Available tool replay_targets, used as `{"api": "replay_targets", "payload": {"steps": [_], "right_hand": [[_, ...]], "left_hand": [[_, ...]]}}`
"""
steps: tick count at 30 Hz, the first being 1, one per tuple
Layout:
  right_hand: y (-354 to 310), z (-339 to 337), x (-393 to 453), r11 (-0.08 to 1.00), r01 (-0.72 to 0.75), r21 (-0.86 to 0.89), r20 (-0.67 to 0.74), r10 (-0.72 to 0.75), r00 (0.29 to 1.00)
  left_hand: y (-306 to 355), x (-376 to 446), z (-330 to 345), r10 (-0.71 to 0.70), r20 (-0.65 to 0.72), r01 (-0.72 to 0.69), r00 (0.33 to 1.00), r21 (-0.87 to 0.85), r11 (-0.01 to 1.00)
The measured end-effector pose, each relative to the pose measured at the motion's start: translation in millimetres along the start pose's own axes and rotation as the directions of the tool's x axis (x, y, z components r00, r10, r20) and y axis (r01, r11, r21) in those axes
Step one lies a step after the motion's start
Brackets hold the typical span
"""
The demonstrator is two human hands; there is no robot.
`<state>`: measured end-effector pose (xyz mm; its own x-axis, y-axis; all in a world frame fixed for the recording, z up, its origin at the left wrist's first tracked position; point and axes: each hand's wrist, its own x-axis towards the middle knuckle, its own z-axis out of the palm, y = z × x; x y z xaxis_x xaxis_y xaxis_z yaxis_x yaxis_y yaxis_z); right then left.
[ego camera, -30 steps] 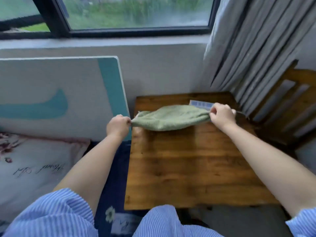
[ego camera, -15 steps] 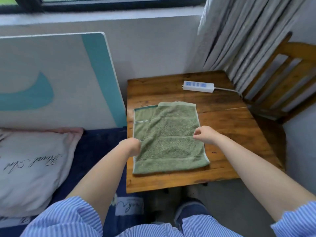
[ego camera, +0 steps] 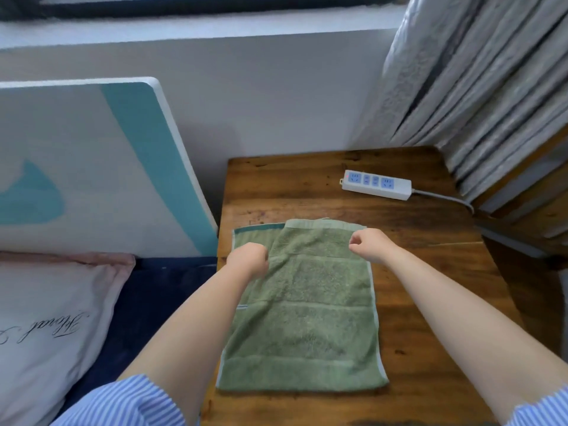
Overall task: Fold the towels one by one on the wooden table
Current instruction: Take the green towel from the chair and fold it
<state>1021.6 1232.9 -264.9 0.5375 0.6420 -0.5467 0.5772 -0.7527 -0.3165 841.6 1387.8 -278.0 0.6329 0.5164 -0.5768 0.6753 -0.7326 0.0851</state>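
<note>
The green towel (ego camera: 302,305), stretched in the air a second ago, is now laid flat on the desk (ego camera: 430,302), folded once with the layers misaligned at the far left. Both hands are moved up from mid-towel to the far edge: left hand (ego camera: 249,259) and right hand (ego camera: 370,245), each grip curled, seemingly pinching cloth. A second fold is probably being set up.
</note>
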Motion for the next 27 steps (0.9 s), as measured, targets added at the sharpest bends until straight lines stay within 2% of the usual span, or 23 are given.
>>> {"api": "replay_targets", "payload": {"steps": [8, 12, 17, 20, 24, 27], "right_hand": [[39.9, 0.5, 92.9, 0.995, -0.004, -0.096, 0.021, 0.006, 1.000], [58.7, 12.8, 114.9, 0.990, 0.036, -0.136, 0.054, -0.029, 0.998], [74.7, 18.1, 127.5, 0.982, 0.127, -0.140, 0.072, -0.118, 0.990], [83.1, 10.8, 127.3, 0.988, 0.152, 0.000, 0.036, -0.152, 0.988], [93.4, -1.8, 116.1, 0.978, 0.116, 0.174, -0.044, -0.110, 0.993], [91.8, -1.9, 105.2, 0.978, 0.054, 0.201, -0.057, -0.044, 0.997]], "left_hand": [[35.2, 94.1, -12.9, -0.063, 0.047, 0.073, 0.997, -0.287, 0.955], [47.7, 130.9, -7.4, -0.052, 0.006, 0.051, 0.999, -0.314, 0.948], [59.3, 157.1, 1.7, 0.092, 0.047, -0.082, 0.995, -0.186, 0.979], [55.2, 157.9, -4.1, 0.181, 0.076, -0.176, 0.980, -0.076, 0.981], [26.2, 140.4, -17.4, 0.265, 0.182, -0.288, 0.947, 0.111, 0.951], [6.8, 125.7, -23.6, 0.331, 0.157, -0.356, 0.930, 0.174, 0.918]]}}
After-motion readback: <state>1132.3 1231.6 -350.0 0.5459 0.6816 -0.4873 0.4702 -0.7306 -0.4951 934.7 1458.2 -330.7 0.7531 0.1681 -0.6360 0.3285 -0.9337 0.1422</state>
